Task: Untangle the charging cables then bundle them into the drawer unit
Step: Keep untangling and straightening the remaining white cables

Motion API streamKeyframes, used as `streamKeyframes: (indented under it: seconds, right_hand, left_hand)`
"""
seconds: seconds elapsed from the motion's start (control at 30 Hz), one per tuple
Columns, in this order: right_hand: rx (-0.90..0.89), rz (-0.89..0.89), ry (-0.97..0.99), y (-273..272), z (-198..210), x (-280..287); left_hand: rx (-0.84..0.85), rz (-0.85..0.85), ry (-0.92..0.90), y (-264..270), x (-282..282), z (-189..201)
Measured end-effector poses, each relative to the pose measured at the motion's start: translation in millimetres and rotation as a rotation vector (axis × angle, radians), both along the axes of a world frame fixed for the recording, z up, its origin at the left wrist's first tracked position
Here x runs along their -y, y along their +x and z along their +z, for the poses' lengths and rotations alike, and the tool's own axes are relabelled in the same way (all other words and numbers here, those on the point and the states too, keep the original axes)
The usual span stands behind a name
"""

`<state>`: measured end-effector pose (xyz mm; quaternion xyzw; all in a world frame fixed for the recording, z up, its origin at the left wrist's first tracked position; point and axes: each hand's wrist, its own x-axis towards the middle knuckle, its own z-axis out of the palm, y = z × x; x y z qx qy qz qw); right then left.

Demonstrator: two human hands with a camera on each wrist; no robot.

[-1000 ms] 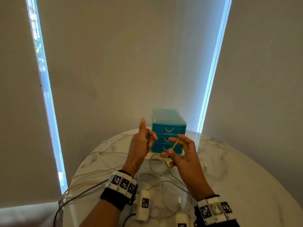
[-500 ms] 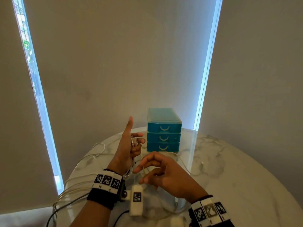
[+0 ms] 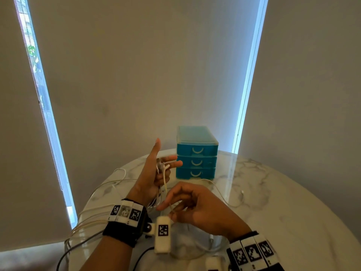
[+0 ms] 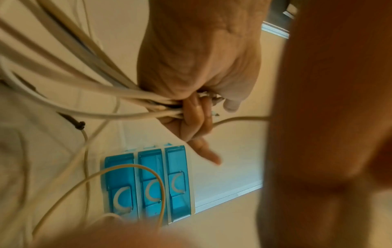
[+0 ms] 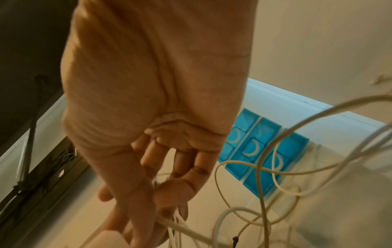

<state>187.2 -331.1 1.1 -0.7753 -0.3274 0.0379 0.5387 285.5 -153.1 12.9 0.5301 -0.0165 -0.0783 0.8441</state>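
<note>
A blue three-drawer unit (image 3: 196,153) stands at the back of the round marble table (image 3: 283,208), all drawers closed; it also shows in the wrist views (image 4: 148,181) (image 5: 256,156). My left hand (image 3: 154,177) is raised just left of it. Its lower fingers curl round a bundle of white charging cables (image 3: 161,169) (image 4: 118,100), and the index finger points up. My right hand (image 3: 189,204) hovers lower, in front of the left hand. Its curled fingers and thumb pinch one thin cable (image 5: 178,224) that runs toward the bundle.
Loose cable loops (image 3: 91,216) trail over the table's left edge. One strand with a plug end (image 3: 242,192) lies to the right of the drawers. Roller blinds hang close behind the table. The right half of the tabletop holds nothing but that strand.
My right hand has dropped from in front of the drawers to below my left hand, drawing a strand down. My left hand has shifted slightly left, still holding the bundle.
</note>
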Motion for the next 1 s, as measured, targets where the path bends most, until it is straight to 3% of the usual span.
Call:
streamKeyframes:
  seconds: [0.13,0.33,0.5,0.6,0.73,0.8,0.87,1.0]
  right_hand:
    - [-0.04,-0.007,-0.034,7,-6,10]
    - [-0.074,-0.379,0.099,31,-25,25]
    - [-0.044,-0.518,0.111,30,-18,42]
    - [-0.061,-0.513,-0.05,23,-7,56]
    - [-0.25,-0.332,-0.619,13,-4,72]
    - [-0.298,-0.255,-0.683,10,-3,76]
    - [-0.18,-0.294,-0.487,13,0,79]
    - [0.003,-0.676,0.332,21,1,82]
  left_hand:
    - [0.057,0.011,-0.107,-2,-2,6]
    - [0.186,0.058,-0.362,-4,-5,29]
    - [0.216,0.057,-0.427,-11,0,42]
    - [0.219,-0.005,-0.349,-14,-2,48]
    - [0.317,-0.016,0.005,-14,-2,60]
    - [0.361,-0.023,0.167,-17,4,57]
    - [0.388,-0.08,0.302,-20,14,47]
    - [0.328,-0.275,0.595,-25,25,25]
